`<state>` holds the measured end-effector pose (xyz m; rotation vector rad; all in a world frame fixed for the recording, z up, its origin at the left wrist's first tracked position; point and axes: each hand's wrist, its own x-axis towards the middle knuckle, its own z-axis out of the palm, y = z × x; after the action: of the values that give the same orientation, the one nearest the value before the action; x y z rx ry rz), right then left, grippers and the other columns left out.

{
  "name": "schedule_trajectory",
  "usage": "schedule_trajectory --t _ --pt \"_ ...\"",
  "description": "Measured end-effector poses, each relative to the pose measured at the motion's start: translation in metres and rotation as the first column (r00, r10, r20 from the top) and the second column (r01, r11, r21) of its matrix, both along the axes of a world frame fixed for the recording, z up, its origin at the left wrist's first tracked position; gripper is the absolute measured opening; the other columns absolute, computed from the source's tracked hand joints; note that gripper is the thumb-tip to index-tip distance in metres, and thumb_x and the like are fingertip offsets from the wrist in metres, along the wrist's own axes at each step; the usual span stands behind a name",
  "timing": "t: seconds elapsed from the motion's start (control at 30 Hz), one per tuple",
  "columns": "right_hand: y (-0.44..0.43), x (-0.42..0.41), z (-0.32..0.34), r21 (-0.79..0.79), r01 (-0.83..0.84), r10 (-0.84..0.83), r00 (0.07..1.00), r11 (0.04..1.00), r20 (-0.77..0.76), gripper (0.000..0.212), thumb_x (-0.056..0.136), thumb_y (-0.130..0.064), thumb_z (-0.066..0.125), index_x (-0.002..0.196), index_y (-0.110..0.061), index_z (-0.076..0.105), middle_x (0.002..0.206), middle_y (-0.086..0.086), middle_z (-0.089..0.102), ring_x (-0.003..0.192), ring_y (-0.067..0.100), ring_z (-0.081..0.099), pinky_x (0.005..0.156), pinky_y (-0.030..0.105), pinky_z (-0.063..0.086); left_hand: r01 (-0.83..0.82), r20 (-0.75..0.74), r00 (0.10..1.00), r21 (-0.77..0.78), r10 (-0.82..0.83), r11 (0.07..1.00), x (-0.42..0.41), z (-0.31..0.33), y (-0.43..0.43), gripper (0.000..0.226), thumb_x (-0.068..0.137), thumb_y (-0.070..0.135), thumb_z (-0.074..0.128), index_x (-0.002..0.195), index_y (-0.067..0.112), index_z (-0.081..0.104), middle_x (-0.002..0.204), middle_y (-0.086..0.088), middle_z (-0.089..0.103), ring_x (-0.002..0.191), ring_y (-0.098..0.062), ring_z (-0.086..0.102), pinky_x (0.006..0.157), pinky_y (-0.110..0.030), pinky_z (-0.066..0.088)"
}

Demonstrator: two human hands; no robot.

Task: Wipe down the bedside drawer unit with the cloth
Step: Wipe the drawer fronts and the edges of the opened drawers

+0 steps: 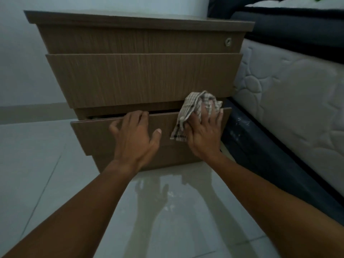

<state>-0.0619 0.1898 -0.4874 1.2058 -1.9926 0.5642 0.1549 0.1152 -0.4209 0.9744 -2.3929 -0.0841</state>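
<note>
Fingers of the left hand hook over the top edge of the lowest drawer front, spread loosely and holding nothing else; fingers of the right hand lie splayed, pressing the cloth flat against that same front.

By size, the bedside drawer unit comes first: wood-grain brown, standing upright on the pale glossy floor, its three fronts stacked and running long from 9 to 3 o'clock, facing the camera. A small round lock sits at the top drawer's right end. The lowest drawer stands slightly pulled out, a dark gap showing above it.

At 3 o'clock of the unit, just beside it, is the bed with a quilted white mattress on a dark base.

The cloth is at the drawer's right end, crumpled, cream with dark checked lines, its long axis running from 1 o'clock down to 7 o'clock.
</note>
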Motion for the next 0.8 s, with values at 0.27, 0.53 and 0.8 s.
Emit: schedule_trajectory --t 0.27,0.53,0.8 --pt "0.004 -0.016 0.007 -0.467 0.218 0.192 0.706 0.857 0.682 0.056 0.105 -0.039 0.027 0.157 -0.018 0.022 0.163 0.016 0.017 0.149 0.031 0.021 0.121 0.045 0.021 0.012 -0.053 0.999 -0.016 -0.013 1.000 -0.025 -0.001 0.010 0.061 0.088 0.050 0.045 0.135 0.013 0.054 0.133 -0.004 0.053 0.129 -0.022 0.044 0.107 -0.048 0.022" --pt "-0.004 -0.005 -0.010 -0.470 0.635 0.444 0.215 0.613 0.870 0.042 0.107 -0.027 0.029 0.130 -0.005 0.057 0.134 0.017 0.059 0.115 0.029 0.058 0.087 0.024 0.035 0.023 -0.058 0.998 -0.032 -0.025 0.999 -0.023 -0.003 0.006 0.059 0.089 0.050 0.045 0.135 0.013 0.056 0.131 -0.004 0.055 0.127 -0.021 0.046 0.105 -0.044 0.019" --pt "0.010 -0.005 0.012 -0.370 0.630 0.535 -0.087 0.683 0.840 0.049 0.107 -0.030 0.022 0.148 -0.010 0.038 0.147 0.015 0.047 0.128 0.033 0.052 0.094 0.036 0.044 0.052 -0.020 0.998 -0.026 -0.052 0.998 -0.019 0.002 0.008 0.063 0.089 0.049 0.041 0.137 0.011 0.054 0.132 -0.006 0.054 0.127 -0.023 0.046 0.107 -0.050 0.021"
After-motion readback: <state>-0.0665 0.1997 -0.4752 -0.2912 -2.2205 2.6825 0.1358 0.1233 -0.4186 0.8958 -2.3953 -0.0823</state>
